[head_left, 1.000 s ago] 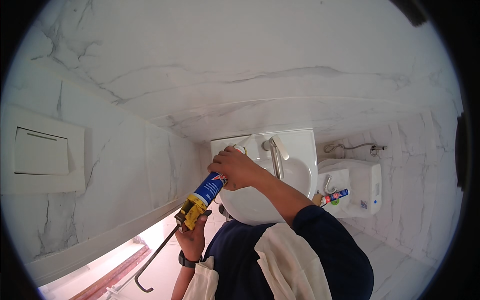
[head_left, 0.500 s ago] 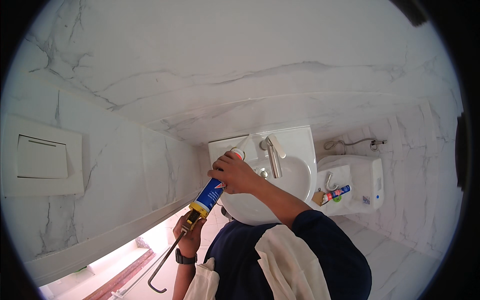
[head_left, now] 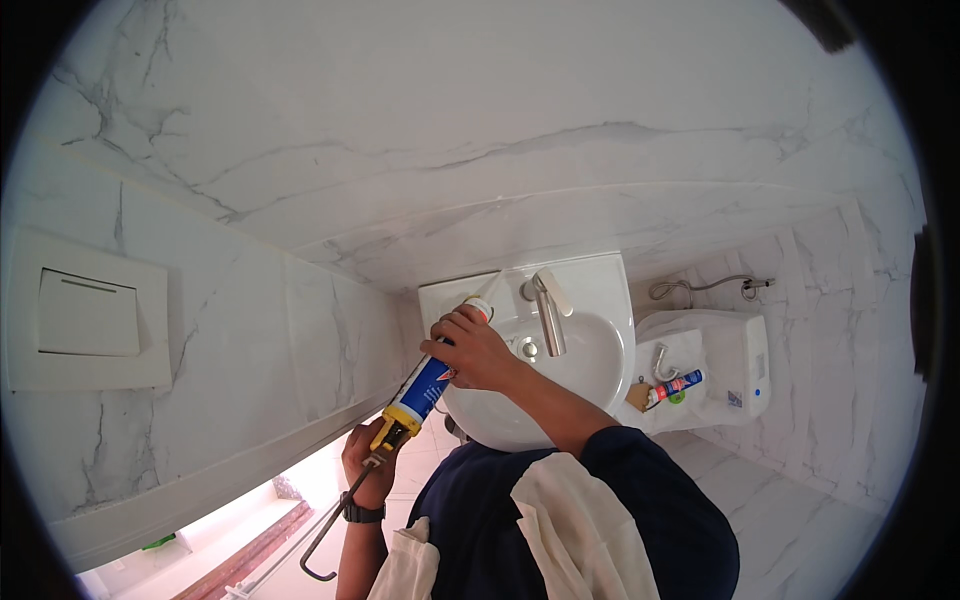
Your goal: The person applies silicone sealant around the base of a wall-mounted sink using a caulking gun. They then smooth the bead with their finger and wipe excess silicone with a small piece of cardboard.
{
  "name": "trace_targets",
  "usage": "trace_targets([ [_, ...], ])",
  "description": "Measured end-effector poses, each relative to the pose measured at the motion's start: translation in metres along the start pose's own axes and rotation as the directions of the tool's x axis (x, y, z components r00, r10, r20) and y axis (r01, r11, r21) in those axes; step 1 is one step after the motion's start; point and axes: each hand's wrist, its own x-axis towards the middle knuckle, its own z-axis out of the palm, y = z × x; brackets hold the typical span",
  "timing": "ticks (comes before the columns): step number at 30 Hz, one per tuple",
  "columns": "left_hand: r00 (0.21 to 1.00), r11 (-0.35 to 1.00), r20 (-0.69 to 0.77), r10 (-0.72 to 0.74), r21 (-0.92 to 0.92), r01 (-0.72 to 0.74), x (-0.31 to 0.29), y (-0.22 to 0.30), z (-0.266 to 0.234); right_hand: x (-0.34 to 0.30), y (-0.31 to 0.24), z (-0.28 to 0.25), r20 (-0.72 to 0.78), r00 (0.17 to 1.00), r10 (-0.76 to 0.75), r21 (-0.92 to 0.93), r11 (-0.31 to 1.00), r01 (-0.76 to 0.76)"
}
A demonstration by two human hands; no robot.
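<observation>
Head view, white shiny round-fronted sink: has a long, round, blue-and-white tube slanting over its left edge.
Tube: likely a bit heavy, firm and smooth; best held round its middle.
Right hand: closed round the tube's front.
Left hand: curled round the back of the yellow gun frame; trigger hidden, so I can't tell the squeeze.
Frame: likely stiff; best held by its handle.
Pale pointed nozzle: too small to tell if it touches anything.
</observation>
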Motion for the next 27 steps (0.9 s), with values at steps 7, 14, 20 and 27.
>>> trace_targets([
  [7,0.999,1.0,0.051,-0.003,0.016,0.002,0.007,0.009,-0.01,-0.002,0.002,0.004,-0.037,0.999,-0.01,0.017,1.0,0.011],
  [14,0.965,0.996,0.261,0.024,0.072,-0.045,0.016,0.01,-0.023,-0.006,0.005,0.007,-0.065,0.997,-0.04,0.065,0.997,0.044],
  [20,0.897,0.982,0.422,0.13,-0.179,-0.058,0.03,0.002,-0.03,-0.005,0.006,0.005,-0.09,0.995,-0.042,0.084,0.995,0.05],
  [27,0.851,0.959,0.441,0.284,-0.125,-0.255,0.038,-0.011,-0.031,-0.005,0.005,0.002,-0.108,0.994,-0.029,0.109,0.993,0.041],
])
